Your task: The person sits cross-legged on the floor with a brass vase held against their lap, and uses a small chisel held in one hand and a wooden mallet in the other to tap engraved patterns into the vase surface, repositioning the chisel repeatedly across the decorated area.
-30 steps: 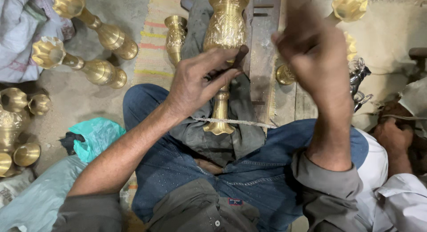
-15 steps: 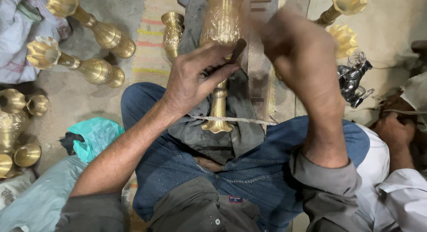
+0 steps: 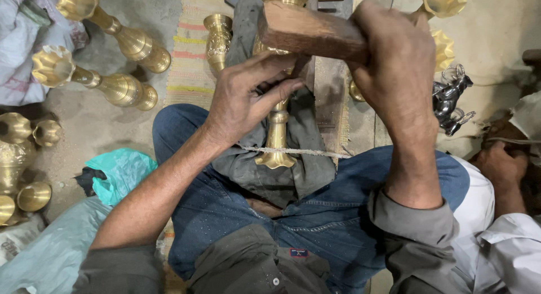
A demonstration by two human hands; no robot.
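A wooden mallet (image 3: 313,32) is gripped in the closed right hand (image 3: 397,74) above a brass vase (image 3: 277,130) laid on the lap, its stem pinched by the left hand (image 3: 245,99).

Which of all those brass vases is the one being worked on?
The brass vase on the lap, steadied by the left hand under the wooden mallet; the others lie untouched.
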